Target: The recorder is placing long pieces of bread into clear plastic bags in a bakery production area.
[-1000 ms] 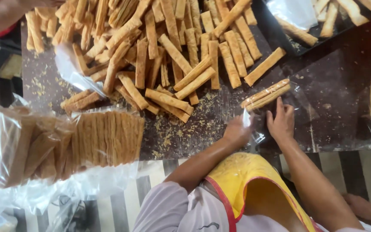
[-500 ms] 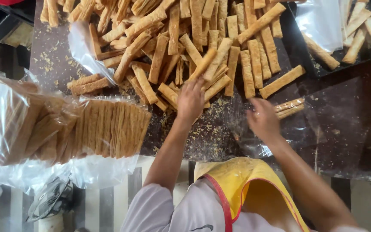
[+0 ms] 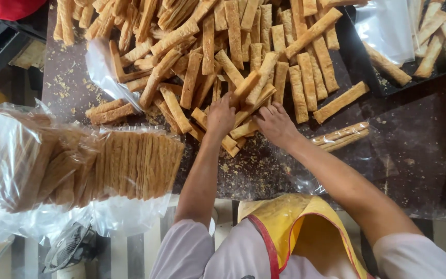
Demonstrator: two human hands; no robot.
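Hands together at pile's near edge: left hand [image 3: 221, 117] gripping fried pastry sticks [image 3: 243, 90], right hand [image 3: 274, 123] curled over same sticks on dark table [image 3: 414, 139]; bagged stacks [image 3: 78, 165] left.

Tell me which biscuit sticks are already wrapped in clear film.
The small bundle of sticks lying alone right of the right hand, sealed in clear film; the heap above is loose.
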